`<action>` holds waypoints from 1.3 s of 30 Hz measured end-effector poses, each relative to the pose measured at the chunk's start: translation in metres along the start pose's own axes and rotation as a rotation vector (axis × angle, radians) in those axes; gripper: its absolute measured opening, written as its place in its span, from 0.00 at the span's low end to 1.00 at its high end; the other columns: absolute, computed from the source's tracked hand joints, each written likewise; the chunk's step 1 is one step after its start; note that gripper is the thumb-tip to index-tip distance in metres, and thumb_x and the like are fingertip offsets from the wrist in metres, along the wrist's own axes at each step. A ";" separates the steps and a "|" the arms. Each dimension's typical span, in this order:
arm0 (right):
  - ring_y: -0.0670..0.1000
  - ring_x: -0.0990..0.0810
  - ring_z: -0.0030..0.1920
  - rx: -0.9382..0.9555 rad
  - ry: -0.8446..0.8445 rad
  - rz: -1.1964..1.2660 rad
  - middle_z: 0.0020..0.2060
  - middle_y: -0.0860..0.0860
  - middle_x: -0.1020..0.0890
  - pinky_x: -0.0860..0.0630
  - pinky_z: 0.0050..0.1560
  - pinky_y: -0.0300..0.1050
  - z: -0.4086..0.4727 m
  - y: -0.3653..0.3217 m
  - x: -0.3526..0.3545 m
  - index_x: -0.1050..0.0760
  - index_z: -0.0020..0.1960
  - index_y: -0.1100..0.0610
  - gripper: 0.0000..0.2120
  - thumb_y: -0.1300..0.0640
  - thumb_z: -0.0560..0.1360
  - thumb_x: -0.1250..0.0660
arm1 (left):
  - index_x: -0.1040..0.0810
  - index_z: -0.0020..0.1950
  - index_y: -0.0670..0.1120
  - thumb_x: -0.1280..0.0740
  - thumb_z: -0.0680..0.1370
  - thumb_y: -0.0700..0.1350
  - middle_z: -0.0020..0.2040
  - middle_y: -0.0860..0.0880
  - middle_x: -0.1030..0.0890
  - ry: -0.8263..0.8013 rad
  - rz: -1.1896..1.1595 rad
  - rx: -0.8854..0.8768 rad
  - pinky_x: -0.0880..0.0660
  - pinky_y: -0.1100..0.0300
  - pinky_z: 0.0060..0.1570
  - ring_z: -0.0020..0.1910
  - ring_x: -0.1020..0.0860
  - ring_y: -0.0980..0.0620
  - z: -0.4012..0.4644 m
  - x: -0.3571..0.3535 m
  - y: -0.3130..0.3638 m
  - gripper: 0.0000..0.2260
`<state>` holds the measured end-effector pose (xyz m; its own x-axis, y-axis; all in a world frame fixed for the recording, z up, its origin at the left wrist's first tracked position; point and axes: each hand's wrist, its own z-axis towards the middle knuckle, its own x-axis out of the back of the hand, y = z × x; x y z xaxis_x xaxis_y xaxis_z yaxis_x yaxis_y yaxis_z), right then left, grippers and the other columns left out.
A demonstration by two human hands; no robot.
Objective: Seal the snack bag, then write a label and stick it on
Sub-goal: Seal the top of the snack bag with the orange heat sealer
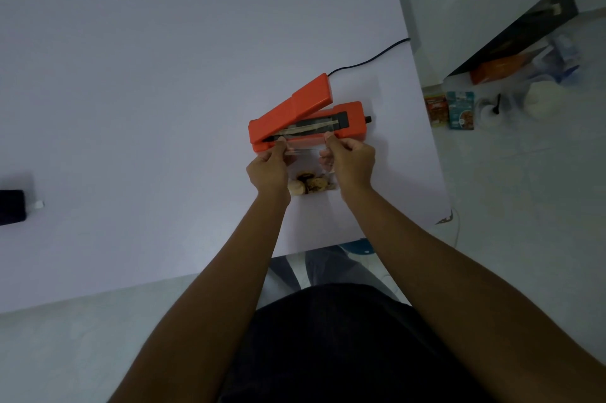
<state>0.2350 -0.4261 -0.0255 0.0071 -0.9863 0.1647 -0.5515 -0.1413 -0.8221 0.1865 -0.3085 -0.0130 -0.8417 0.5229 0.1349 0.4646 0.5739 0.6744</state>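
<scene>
Snack bag point(310, 173) held at open sealer point(306, 122).
Left grip point(267, 169) and right grip point(352, 161) pinched shut on bag's top corners, mouth laid toward sealer at 12 o'clock, cookies low on surface point(131, 91).

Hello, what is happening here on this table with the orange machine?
A person is sealing a clear snack bag with an orange heat sealer on the table. The left hand and right hand pinch the bag's open top at its two corners and lay it along the sealing strip. The sealer's lid is raised, so the seal is not pressed yet. The snacks sit at the bag's bottom, near the person.
</scene>
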 end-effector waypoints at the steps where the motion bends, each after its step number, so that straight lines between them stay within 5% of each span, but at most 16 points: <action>1: 0.59 0.14 0.35 0.000 0.000 0.001 0.35 0.58 0.14 0.15 0.38 0.55 -0.001 0.000 0.000 0.17 0.44 0.61 0.10 0.54 0.76 0.27 | 0.17 0.42 0.47 0.27 0.76 0.46 0.42 0.48 0.14 0.005 0.008 0.000 0.18 0.56 0.46 0.41 0.14 0.49 0.001 0.000 0.000 0.04; 15: 0.54 0.14 0.35 0.061 0.054 -0.074 0.33 0.53 0.14 0.15 0.43 0.58 0.001 0.001 0.000 0.18 0.37 0.53 0.11 0.48 0.75 0.26 | 0.17 0.40 0.47 0.27 0.76 0.46 0.38 0.49 0.14 0.034 0.007 -0.010 0.18 0.56 0.45 0.38 0.15 0.50 0.000 -0.001 0.001 0.06; 22: 0.47 0.20 0.38 0.245 0.231 -0.064 0.38 0.50 0.18 0.18 0.45 0.49 -0.007 -0.021 0.015 0.21 0.44 0.60 0.14 0.49 0.77 0.29 | 0.18 0.40 0.47 0.27 0.76 0.46 0.40 0.48 0.15 0.038 0.020 0.010 0.18 0.54 0.47 0.43 0.15 0.46 0.002 -0.001 0.002 0.06; 26: 0.48 0.20 0.40 0.456 0.073 0.057 0.39 0.53 0.20 0.21 0.42 0.40 -0.018 -0.066 0.019 0.24 0.46 0.61 0.11 0.53 0.79 0.31 | 0.18 0.38 0.48 0.27 0.76 0.46 0.39 0.49 0.15 0.036 0.014 0.016 0.18 0.53 0.48 0.41 0.15 0.47 0.000 -0.001 0.003 0.07; 31: 0.54 0.21 0.41 0.593 -0.111 0.012 0.39 0.55 0.21 0.21 0.44 0.45 -0.031 -0.111 0.012 0.24 0.48 0.58 0.09 0.53 0.77 0.29 | 0.18 0.39 0.48 0.27 0.76 0.46 0.38 0.50 0.15 0.047 0.012 0.016 0.18 0.56 0.48 0.37 0.16 0.51 -0.002 -0.002 0.004 0.07; 39: 0.45 0.24 0.38 0.511 -0.042 -0.001 0.37 0.48 0.22 0.23 0.41 0.38 -0.020 -0.101 0.016 0.24 0.45 0.59 0.08 0.56 0.76 0.27 | 0.18 0.37 0.46 0.26 0.75 0.46 0.36 0.49 0.16 0.047 0.005 0.020 0.18 0.52 0.51 0.37 0.16 0.50 -0.002 -0.002 0.005 0.08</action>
<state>0.2742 -0.4253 0.0714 0.0464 -0.9872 0.1526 -0.0737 -0.1557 -0.9851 0.1899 -0.3084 -0.0084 -0.8511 0.4957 0.1729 0.4741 0.5843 0.6587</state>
